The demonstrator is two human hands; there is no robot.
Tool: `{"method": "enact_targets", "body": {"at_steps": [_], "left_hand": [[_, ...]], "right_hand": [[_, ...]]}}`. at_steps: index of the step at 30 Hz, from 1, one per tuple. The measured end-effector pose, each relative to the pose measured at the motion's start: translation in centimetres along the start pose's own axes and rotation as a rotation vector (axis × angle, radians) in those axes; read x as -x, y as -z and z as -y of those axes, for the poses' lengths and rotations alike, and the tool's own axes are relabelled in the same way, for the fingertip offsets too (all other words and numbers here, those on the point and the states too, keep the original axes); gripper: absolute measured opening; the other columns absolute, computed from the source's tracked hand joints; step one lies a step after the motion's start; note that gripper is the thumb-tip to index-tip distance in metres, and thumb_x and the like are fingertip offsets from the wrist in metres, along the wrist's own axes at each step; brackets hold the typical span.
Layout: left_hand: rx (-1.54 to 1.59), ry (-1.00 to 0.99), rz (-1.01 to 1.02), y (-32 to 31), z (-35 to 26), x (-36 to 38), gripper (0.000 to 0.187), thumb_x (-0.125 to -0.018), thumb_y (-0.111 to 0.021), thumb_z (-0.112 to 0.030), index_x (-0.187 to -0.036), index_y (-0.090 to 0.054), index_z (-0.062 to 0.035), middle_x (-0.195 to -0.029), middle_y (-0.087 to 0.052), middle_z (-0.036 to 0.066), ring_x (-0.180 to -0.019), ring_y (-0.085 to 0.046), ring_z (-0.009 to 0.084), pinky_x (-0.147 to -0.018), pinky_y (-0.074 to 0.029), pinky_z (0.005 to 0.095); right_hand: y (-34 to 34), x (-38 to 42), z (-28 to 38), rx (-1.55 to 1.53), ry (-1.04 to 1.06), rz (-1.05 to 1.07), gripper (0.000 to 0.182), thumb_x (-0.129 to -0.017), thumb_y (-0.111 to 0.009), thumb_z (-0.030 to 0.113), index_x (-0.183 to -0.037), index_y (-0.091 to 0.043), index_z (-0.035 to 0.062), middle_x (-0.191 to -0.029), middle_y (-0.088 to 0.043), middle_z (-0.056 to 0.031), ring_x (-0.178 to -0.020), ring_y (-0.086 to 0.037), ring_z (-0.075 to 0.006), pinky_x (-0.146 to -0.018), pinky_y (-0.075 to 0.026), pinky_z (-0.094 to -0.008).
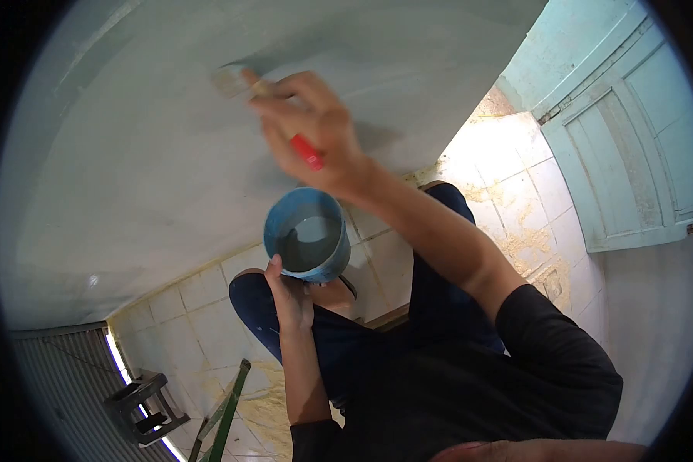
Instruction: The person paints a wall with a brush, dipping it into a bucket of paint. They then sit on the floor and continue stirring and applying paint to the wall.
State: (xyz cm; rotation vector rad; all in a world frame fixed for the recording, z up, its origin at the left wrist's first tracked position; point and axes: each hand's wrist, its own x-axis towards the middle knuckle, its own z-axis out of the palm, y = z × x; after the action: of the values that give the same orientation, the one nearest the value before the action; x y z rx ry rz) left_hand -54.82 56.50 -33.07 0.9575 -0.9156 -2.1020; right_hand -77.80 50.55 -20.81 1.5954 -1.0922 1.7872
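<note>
In the head view my right hand is closed around a paintbrush with a red-tipped handle. The bristles are at the grey wall; a slight blur hides whether they press on it. My left hand grips a blue bucket low on its side, thumb near the rim and the other fingers mostly hidden beneath. Grey liquid paint lies inside the bucket, with a bright reflection on its surface. The bucket is between my bent knees, below the brush.
Pale floor tiles carry yellowish stains. A light blue door stands at the right. At lower left are a dark plastic stool, a green metal frame and a corrugated panel.
</note>
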Motion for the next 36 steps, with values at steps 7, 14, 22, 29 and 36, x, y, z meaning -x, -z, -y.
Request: {"method": "enact_targets", "body": {"at_steps": [7, 14, 22, 29, 36], "left_hand": [[0.010, -0.070, -0.064, -1.0, -0.1, 0.2, 0.069, -0.097, -0.058, -0.062, -0.140, -0.050, -0.0090, -0.125, -0.062, 0.009, -0.101, -0.063, 0.0216, -0.071, -0.052, 0.0366], [0.000, -0.051, -0.089, 0.4, 0.6, 0.0, 0.068, -0.097, -0.059, -0.062, -0.139, -0.046, -0.0102, -0.121, -0.061, 0.009, -0.096, -0.063, 0.0193, -0.067, -0.051, 0.0333], [-0.020, 0.027, -0.015, 0.4, 0.5, 0.0, 0.084, -0.094, -0.058, -0.067, -0.153, -0.044, -0.0087, -0.156, -0.048, 0.010, -0.144, -0.042, 0.0294, -0.116, -0.031, 0.0434], [-0.037, 0.054, 0.001, -0.4, 0.7, -0.3, 0.088, -0.092, -0.059, -0.069, -0.154, -0.043, -0.0097, -0.158, -0.046, 0.009, -0.148, -0.038, 0.0303, -0.119, -0.027, 0.0466], [-0.045, 0.049, -0.042, -1.0, 0.4, 0.1, 0.089, -0.092, -0.059, -0.069, -0.154, -0.043, -0.0089, -0.158, -0.045, 0.011, -0.149, -0.036, 0.0305, -0.121, -0.025, 0.0480]], "right_hand": [[7.4, -0.1, -3.2, 0.155, -0.047, -0.183, 0.033, -0.080, -0.073, -0.005, -0.110, -0.077, 0.0080, -0.089, -0.065, -0.0120, -0.076, -0.064, -0.0285, -0.066, -0.053, -0.0374], [7.2, -0.6, -1.5, 0.590, -0.059, -0.227, 0.032, -0.077, -0.072, -0.005, -0.106, -0.078, 0.0065, -0.089, -0.063, -0.0139, -0.075, -0.062, -0.0306, -0.065, -0.051, -0.0385], [-2.1, -1.4, 1.6, 0.453, 0.035, -0.081, 0.029, -0.076, -0.073, -0.004, -0.102, -0.078, 0.0070, -0.094, -0.065, -0.0128, -0.084, -0.065, -0.0309, -0.068, -0.053, -0.0387], [-5.1, -0.6, 4.4, -0.094, 0.001, 0.122, 0.036, -0.073, -0.079, 0.003, -0.109, -0.075, 0.0078, -0.100, -0.063, -0.0109, -0.097, -0.062, -0.0295, -0.076, -0.054, -0.0412], [1.6, -1.6, -1.2, 0.025, 0.006, -0.130, 0.030, -0.079, -0.073, -0.005, -0.105, -0.077, 0.0102, -0.094, -0.064, -0.0119, -0.081, -0.064, -0.0289, -0.070, -0.054, -0.0369]]}}
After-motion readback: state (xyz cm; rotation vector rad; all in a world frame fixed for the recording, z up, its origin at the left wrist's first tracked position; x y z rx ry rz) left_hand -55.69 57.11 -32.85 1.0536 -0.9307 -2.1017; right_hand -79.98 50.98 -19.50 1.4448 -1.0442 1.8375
